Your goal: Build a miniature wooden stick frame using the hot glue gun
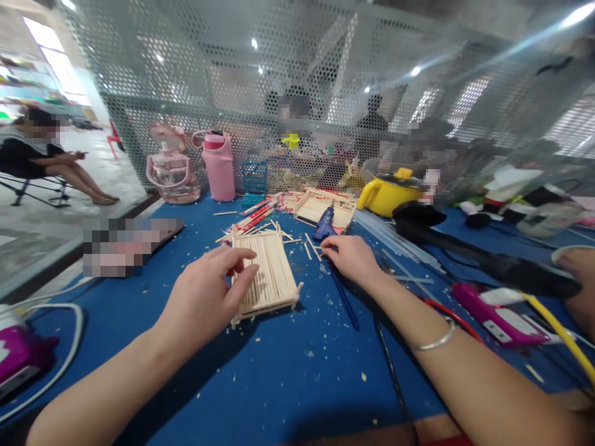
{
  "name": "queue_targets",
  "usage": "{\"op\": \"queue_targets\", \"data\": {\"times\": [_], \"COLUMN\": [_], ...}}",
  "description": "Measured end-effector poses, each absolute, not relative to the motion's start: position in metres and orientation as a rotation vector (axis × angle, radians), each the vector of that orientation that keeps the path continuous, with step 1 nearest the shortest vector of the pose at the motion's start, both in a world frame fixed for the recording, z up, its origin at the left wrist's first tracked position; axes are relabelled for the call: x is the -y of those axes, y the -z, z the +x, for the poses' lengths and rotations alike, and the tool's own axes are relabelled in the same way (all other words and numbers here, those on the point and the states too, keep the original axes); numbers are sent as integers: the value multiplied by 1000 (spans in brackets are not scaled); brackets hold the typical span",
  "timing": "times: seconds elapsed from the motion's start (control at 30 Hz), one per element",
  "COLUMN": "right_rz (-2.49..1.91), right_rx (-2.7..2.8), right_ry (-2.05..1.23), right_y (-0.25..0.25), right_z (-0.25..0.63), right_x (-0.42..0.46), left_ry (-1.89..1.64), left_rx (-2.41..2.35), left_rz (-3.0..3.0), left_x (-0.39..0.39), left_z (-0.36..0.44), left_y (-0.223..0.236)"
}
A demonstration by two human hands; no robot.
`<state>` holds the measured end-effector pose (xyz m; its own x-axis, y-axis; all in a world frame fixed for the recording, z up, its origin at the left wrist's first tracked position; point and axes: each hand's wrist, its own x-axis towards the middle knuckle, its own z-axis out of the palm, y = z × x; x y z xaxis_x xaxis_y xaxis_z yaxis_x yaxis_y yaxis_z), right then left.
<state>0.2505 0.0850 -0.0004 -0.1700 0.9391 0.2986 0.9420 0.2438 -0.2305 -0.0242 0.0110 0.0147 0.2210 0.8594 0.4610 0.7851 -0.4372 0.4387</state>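
Blue bench (288, 378), matte top, sprinkled w/ pale crumbs & bits. Behind it, across 10 to 2 o'c., a grey perforated metal screen (186, 74); blurry people & lights show thru it. Concrete-grey floor (111, 179) out at 10 o'c., w/ a person in dark clothes (28, 152) seated on a folding chair.

Along the back of the bench: clear pinkish jug-type bottle (174, 179) w/ lid up at approx 11 o'c., tall pink bottle (219, 167) just beside it, yellow pot w/ handle (393, 195) at 1 o'c. Purple-&-white power strip (504, 319) at 4 o'c., cables nearby.

Main pc.: pale wooden stick panel (272, 266), flat on the bench around mid-view. Roughly rectangular; thin sticks laid side by side, narrow dark gaps betw. some; crosswise sticks along the near edge; short posts poking up at the far corners; whitish blob at the near R corner. Past it, at 1 o'c., a second pale stick tray w/ low railed sides (302, 207), plus red-&-white paper packets (255, 215) at 12.

Hands apart. L hand (216, 288) at the panel's 9 o'c., thumb & forefinger spread over its L part; can't tell if touching. R hand (348, 257) at the panel's 3 o'c., thumb & forefinger nearly meeting at a short loose pale stick (314, 246); can't tell if gripped. Blue glue gun (324, 224) just off R fingertips, at their 12. Silver bangle (434, 341) on R forearm.
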Motion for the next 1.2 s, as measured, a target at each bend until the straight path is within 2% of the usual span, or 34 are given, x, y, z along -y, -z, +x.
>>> {"op": "queue_targets", "data": {"times": [0.1, 0.23, 0.4, 0.47, 1.2], "right_rz": [-1711, -1584, -1131, -1045, -1004], "right_rx": [2150, 2147, 2287, 2349, 2373], "right_ry": [39, 36, -369, -439, -312], "right_y": [2, -8, -31, -34, -26], "right_z": [252, 245, 221, 214, 208], "right_x": [-89, -68, -22, -13, -16], "left_ry": [-1025, -871, -648, -629, -646], "left_rx": [-1428, -1240, -1258, -1270, -1235], "left_rz": [2506, 2680, 2795, 2794, 2759], "left_x": [-5, 1, 3, 1, 0], "left_z": [-20, -16, -14, -14, -14], "left_y": [-13, -14, -14, -12, -9]}}
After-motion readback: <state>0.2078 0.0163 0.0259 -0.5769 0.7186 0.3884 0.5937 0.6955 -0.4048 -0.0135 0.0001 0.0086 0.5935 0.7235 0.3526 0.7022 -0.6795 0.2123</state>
